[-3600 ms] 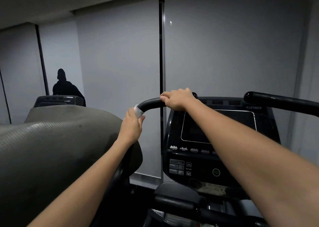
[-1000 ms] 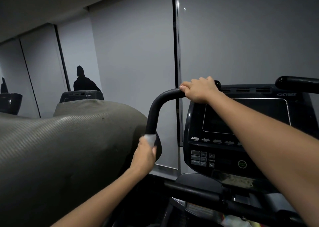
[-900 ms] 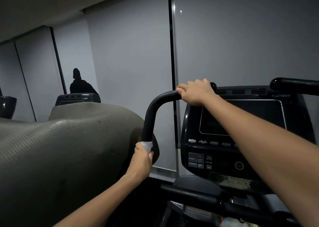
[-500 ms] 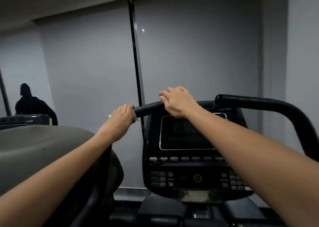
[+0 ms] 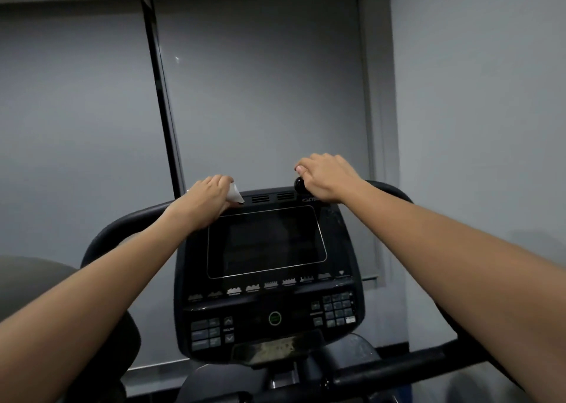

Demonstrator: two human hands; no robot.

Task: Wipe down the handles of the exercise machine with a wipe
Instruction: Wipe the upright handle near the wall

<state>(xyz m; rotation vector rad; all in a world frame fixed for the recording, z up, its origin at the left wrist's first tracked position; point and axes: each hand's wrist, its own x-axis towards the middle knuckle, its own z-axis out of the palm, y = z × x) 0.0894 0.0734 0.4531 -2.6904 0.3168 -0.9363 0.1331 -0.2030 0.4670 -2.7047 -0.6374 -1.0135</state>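
The exercise machine's black left handle [image 5: 122, 222] curves up and ends near the top of the console. My left hand [image 5: 205, 200] grips that end with a white wipe [image 5: 235, 194] folded under its fingers; a corner of the wipe sticks out to the right. My right hand [image 5: 326, 177] rests on the inner end of the black right handle [image 5: 389, 190], just behind its round end cap [image 5: 299, 184], fingers curled over the bar. Both forearms reach in from the bottom corners.
The black console [image 5: 269, 280] with a dark screen [image 5: 266, 242] and keypads sits between the handles. A lower crossbar [image 5: 398, 369] runs right below it. A grey padded surface [image 5: 33, 275] lies at the left. Grey blinds and a wall stand close behind.
The view has swung right onto the console. My left hand slid the wipe up the left handle to its inner end. My right hand moved from the left handle to the right one.
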